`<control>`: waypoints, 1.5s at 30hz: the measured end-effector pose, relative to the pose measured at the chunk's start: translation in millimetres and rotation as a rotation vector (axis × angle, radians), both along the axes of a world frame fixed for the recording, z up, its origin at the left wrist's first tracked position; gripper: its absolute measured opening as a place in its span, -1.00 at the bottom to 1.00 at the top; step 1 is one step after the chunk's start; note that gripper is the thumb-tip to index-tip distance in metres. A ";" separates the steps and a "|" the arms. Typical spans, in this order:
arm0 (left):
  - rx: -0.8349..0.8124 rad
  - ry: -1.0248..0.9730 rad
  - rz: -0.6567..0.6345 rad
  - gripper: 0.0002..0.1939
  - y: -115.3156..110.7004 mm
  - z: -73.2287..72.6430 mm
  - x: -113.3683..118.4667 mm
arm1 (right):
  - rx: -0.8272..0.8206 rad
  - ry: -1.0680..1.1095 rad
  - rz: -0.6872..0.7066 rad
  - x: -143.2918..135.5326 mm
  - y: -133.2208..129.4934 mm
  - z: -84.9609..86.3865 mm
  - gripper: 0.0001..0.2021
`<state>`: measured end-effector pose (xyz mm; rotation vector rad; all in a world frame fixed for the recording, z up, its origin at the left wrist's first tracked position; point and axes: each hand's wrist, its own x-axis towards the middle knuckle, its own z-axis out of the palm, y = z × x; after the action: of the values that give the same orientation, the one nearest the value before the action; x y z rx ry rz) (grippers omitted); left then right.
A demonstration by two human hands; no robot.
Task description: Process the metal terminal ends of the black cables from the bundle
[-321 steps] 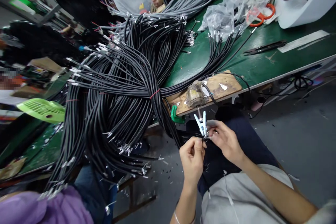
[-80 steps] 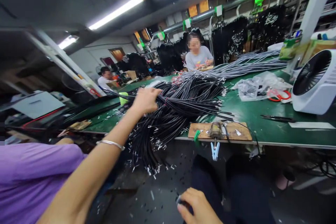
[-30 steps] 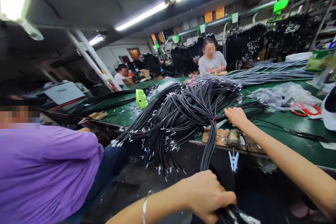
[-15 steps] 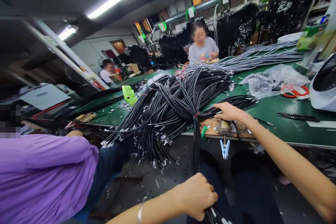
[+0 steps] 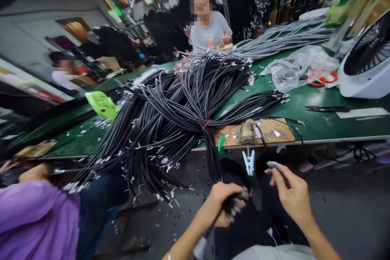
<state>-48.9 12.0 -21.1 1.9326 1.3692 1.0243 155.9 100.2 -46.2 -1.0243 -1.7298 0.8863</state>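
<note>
My left hand (image 5: pixel 224 201) is wrapped round one end of a bunch of black cables (image 5: pixel 212 158), which hangs over the table edge; their pale-tipped ends poke out of the fist, blurred. A red tie (image 5: pixel 206 124) binds this bunch on the table. My right hand (image 5: pixel 292 191) hovers over my lap, fingers loosely bent and apart, a grey covering on one fingertip and no cable in it. Between the hands and the table, a light blue clip (image 5: pixel 249 163) hangs from a small metal device (image 5: pixel 247 132) on a wooden board (image 5: pixel 280 130).
A large heap of black cables (image 5: pixel 170 109) covers the middle of the green table (image 5: pixel 319 124). Grey cables (image 5: pixel 274 40), a plastic bag (image 5: pixel 298 65), red-handled scissors (image 5: pixel 321 78), pliers (image 5: pixel 327 109) and a fan (image 5: pixel 365 57) lie beyond. A co-worker in purple (image 5: pixel 39 219) sits at left, another person (image 5: pixel 210 28) opposite.
My right hand has left the cables on the table and come back over my lap. My left hand has risen and turned with the cable ends. The view has shifted right and down.
</note>
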 end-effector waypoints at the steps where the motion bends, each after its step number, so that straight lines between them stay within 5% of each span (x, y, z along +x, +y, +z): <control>1: -0.026 -0.081 0.123 -0.91 -4.6 -2.5 -3.4 | -0.026 0.001 0.044 -1.4 -9.9 -7.2 -0.82; 3: -0.065 -0.155 0.260 -0.92 -11.6 -5.4 -6.1 | -0.055 0.003 0.148 -9.2 -24.9 -13.2 -0.87; 10: 0.043 -0.109 0.272 -0.90 -10.1 2.2 -2.5 | 0.016 0.155 0.330 -46.7 -31.7 10.8 -0.93; 14: 0.134 -0.028 0.218 -0.94 -7.2 1.9 1.3 | 0.019 0.178 0.310 -51.2 -29.9 14.8 -0.97; 20: 0.411 -0.056 0.461 -0.84 -10.3 -15.4 17.4 | -0.025 0.121 0.171 -43.6 -32.5 9.0 -0.92; 26: 0.206 0.066 0.321 -0.94 -9.2 -10.5 13.3 | -0.017 0.114 0.168 -49.2 -35.6 7.6 -0.90; 30: 0.194 0.030 0.224 -0.80 -5.1 -9.3 12.5 | -0.054 0.022 0.136 -56.0 -29.7 7.7 -0.80; 37: 0.149 -0.022 0.312 -0.87 -2.2 -15.4 24.5 | -0.292 -0.019 0.173 -41.7 -7.2 6.7 -0.67; 43: 0.163 -0.009 0.396 -0.84 -0.7 -9.6 29.3 | -0.379 0.083 0.413 -27.8 -0.7 10.8 -0.87; 45: 0.152 0.014 0.384 -0.87 0.3 -7.4 29.6 | -0.352 0.137 0.358 -33.0 -6.8 8.9 -0.84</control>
<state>-19.3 12.3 -28.5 1.8219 1.7600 1.3272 122.9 93.4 -37.3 -0.8598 -1.7024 1.4958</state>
